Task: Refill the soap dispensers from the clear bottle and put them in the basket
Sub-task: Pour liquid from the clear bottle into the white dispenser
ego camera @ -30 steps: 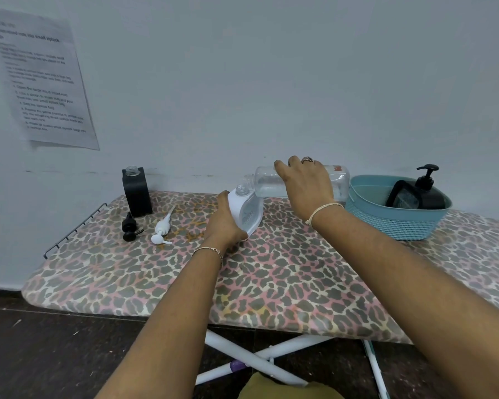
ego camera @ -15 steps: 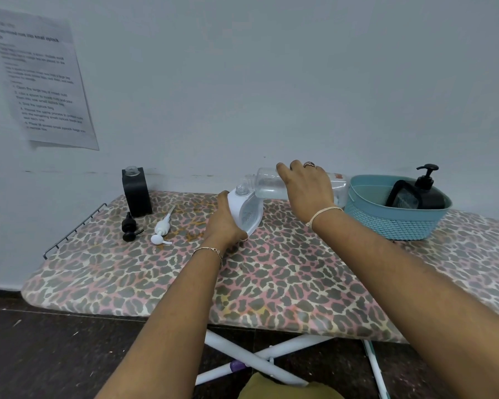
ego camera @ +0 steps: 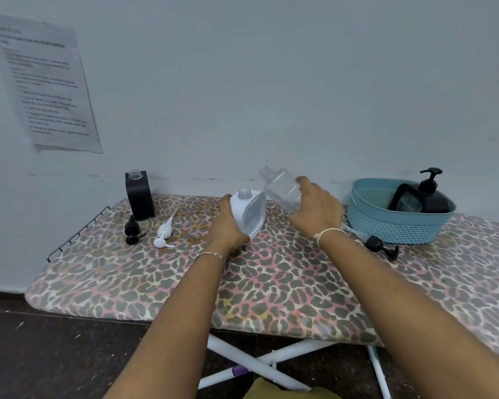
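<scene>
Directions are read with the white plastic soap dispenser [ego camera: 249,211] as dial centre and 12 o'clock toward the wall. This dispenser stands on the leopard-print ironing board cover [ego camera: 271,283], leaning slightly, its neck uncapped and open. The left hand [ego camera: 228,228] grips it from the 8 o'clock side, fingers wrapped around its body. The right hand [ego camera: 316,210] is clamped around the lower body of the clear plastic bottle [ego camera: 281,188], which is held off the board at 2 o'clock. The bottle is tilted, its open mouth pointing up and toward 11 o'clock, near the dispenser's neck but apart from it. Whether any liquid remains in the bottle cannot be told. The two hands are apart, each on its own container, and each wrist carries a thin bracelet. At 3 o'clock, well apart, sits the teal woven-pattern plastic basket [ego camera: 398,228]; it contains a round black pump dispenser [ego camera: 432,197] with its pump fitted. Just in front of the basket a loose black pump head with tube [ego camera: 382,246] lies on the cover. At 9 o'clock, a square black dispenser bottle [ego camera: 139,197] stands upright near the wall with an open neck. Near it lie a second black pump head [ego camera: 132,233] and a white pump head [ego camera: 164,231], side by side. A printed paper sheet [ego camera: 43,84] hangs on the wall at 10 o'clock; its text is unreadable.
</scene>
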`<act>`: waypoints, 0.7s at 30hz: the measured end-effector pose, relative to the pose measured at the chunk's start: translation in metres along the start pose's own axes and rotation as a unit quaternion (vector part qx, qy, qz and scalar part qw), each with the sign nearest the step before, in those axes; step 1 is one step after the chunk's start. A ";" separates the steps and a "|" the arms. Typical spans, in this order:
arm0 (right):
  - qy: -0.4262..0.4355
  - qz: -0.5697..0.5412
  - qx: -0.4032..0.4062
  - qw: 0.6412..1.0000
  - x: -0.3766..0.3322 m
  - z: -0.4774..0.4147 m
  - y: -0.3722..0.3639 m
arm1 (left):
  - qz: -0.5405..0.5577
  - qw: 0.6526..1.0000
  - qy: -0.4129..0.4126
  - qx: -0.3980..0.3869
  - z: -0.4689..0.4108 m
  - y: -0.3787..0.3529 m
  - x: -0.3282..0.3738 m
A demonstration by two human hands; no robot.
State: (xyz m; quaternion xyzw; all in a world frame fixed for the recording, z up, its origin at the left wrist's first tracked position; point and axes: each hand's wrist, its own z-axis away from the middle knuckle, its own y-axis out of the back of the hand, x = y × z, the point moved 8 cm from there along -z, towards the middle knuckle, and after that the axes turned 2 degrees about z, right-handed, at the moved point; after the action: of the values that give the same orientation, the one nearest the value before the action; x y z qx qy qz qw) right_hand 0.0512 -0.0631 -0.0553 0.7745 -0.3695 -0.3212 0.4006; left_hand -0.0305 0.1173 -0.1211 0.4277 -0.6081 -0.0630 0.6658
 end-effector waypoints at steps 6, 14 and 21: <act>-0.150 -0.224 0.055 0.961 0.034 0.007 -0.009 | -0.002 1.000 -0.004 -0.001 0.000 0.000 0.000; -0.223 -0.307 0.105 0.919 0.050 0.017 -0.027 | -0.012 1.000 0.001 0.008 0.001 0.000 -0.003; -0.248 -0.313 0.103 0.911 0.053 0.020 -0.031 | -0.015 1.000 0.006 0.006 0.001 0.001 -0.004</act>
State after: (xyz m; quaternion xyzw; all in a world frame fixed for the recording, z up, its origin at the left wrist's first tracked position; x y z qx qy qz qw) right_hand 0.0726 -0.1024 -0.1025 0.7826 -0.2273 -0.5721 0.0928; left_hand -0.0327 0.1192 -0.1236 0.4413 -0.5980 -0.0663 0.6657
